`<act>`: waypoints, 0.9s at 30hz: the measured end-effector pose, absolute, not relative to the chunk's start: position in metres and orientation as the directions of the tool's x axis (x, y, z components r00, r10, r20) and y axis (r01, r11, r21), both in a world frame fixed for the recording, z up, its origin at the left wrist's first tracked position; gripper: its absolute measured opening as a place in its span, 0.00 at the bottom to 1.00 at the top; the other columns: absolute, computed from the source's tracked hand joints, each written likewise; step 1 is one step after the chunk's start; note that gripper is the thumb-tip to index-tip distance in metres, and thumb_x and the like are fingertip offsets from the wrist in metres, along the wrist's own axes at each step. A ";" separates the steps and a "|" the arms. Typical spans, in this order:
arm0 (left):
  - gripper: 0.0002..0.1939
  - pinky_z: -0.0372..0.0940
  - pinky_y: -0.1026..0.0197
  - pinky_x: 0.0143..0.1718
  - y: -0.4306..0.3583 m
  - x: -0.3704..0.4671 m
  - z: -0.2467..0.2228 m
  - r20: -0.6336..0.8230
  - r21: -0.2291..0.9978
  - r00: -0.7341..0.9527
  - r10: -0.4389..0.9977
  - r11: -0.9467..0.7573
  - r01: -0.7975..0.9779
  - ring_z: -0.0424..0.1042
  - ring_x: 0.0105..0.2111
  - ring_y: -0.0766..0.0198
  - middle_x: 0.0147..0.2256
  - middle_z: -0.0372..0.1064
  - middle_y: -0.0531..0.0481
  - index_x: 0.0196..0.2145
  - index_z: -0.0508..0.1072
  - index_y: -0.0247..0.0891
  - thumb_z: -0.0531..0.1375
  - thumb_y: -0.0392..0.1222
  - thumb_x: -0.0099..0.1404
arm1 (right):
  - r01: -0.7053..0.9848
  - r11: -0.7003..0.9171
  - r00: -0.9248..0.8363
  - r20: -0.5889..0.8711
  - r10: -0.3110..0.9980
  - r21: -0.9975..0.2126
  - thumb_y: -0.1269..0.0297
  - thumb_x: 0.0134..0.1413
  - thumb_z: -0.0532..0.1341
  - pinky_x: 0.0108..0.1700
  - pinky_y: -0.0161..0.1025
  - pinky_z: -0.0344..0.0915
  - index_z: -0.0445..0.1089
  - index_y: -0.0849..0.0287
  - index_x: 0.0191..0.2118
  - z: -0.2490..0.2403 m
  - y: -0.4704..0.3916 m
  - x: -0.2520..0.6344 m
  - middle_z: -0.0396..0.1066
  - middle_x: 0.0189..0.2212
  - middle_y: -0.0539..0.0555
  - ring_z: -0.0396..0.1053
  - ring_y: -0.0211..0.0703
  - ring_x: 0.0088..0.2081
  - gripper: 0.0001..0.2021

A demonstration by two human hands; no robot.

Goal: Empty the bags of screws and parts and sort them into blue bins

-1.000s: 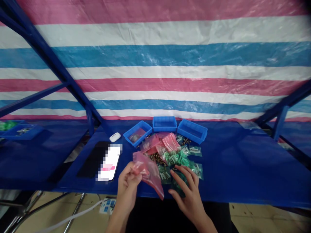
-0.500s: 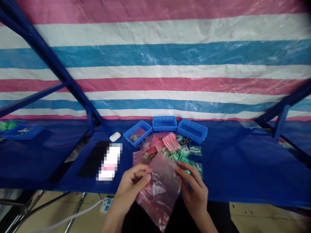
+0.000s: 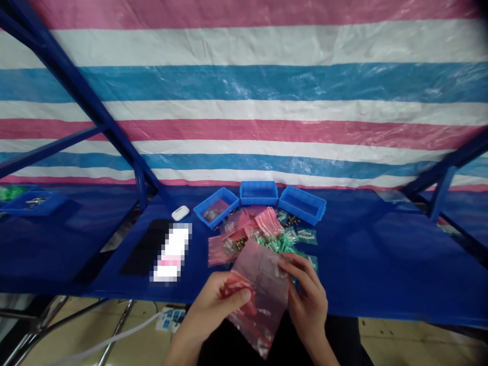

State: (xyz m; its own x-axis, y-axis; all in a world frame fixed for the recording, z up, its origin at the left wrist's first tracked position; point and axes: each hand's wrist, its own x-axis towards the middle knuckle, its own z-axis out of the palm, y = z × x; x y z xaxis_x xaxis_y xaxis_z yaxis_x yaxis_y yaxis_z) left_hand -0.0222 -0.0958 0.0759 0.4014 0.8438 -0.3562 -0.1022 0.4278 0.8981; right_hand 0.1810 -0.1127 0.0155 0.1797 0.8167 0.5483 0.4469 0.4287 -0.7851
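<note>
A pink see-through zip bag (image 3: pixel 263 284) hangs over the table's front edge, held between both hands. My left hand (image 3: pixel 219 305) is closed on its left side, the thumb pressing a bunched, redder fold of plastic. On the bag's right edge, my right hand (image 3: pixel 307 292) pinches the plastic between fingers and thumb. Just beyond lies a pile of pink bags (image 3: pixel 269 221), small green bags (image 3: pixel 284 243) with pale pieces inside, and loose brassy metal parts (image 3: pixel 241 244).
Three blue bins (image 3: pixel 258 193) stand in an arc behind the pile; the left one holds a pink bag. To the left lie a white case (image 3: pixel 180 212) and a dark phone-like slab (image 3: pixel 147 249) beside a blurred-out patch. Blue frame bars (image 3: pixel 87 107) slope at both sides.
My left hand has shifted right and bunched more of the bag's plastic under its thumb. The bag's lower end has swung slightly right. My right hand keeps its pinch.
</note>
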 end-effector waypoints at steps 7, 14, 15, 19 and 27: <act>0.15 0.68 0.61 0.33 -0.106 -0.024 0.071 -0.448 0.870 0.334 0.829 0.490 -0.051 0.77 0.28 0.61 0.28 0.78 0.48 0.33 0.73 0.34 0.68 0.49 0.55 | 0.410 0.389 0.277 0.519 0.809 -0.825 0.76 0.58 0.58 0.47 0.41 0.67 0.73 0.49 0.46 0.015 -0.114 0.184 0.70 0.47 0.54 0.69 0.44 0.49 0.15; 0.20 0.68 0.61 0.30 -0.108 -0.014 0.058 -0.445 0.808 0.423 0.790 0.558 -0.191 0.77 0.28 0.57 0.27 0.77 0.46 0.40 0.72 0.33 0.67 0.51 0.56 | 0.369 0.313 0.217 0.409 0.886 -0.875 0.70 0.59 0.59 0.50 0.40 0.67 0.75 0.48 0.45 0.015 -0.115 0.185 0.75 0.46 0.52 0.71 0.44 0.49 0.13; 0.22 0.68 0.61 0.29 -0.108 -0.013 0.060 -0.448 0.797 0.445 0.776 0.572 -0.194 0.77 0.27 0.57 0.28 0.77 0.45 0.41 0.72 0.32 0.67 0.52 0.57 | 0.366 0.288 0.220 0.383 0.897 -0.885 0.69 0.59 0.59 0.51 0.40 0.67 0.75 0.47 0.46 0.014 -0.115 0.185 0.75 0.46 0.52 0.71 0.45 0.50 0.13; 0.23 0.69 0.59 0.31 -0.102 -0.011 0.070 -0.490 0.798 0.419 0.764 0.587 -0.138 0.77 0.27 0.57 0.28 0.78 0.43 0.41 0.73 0.31 0.67 0.53 0.56 | 0.252 0.192 0.206 0.246 0.947 -0.949 0.66 0.62 0.57 0.59 0.46 0.61 0.74 0.47 0.49 0.011 -0.116 0.187 0.74 0.49 0.53 0.65 0.48 0.57 0.14; 0.22 0.68 0.60 0.32 -0.100 -0.012 0.068 -0.566 0.810 0.234 0.790 0.586 -0.022 0.77 0.31 0.58 0.33 0.78 0.45 0.35 0.73 0.34 0.67 0.55 0.54 | -0.037 0.129 0.197 0.120 0.973 -0.991 0.62 0.61 0.58 0.58 0.47 0.62 0.73 0.50 0.52 0.019 -0.117 0.187 0.67 0.57 0.56 0.57 0.51 0.62 0.14</act>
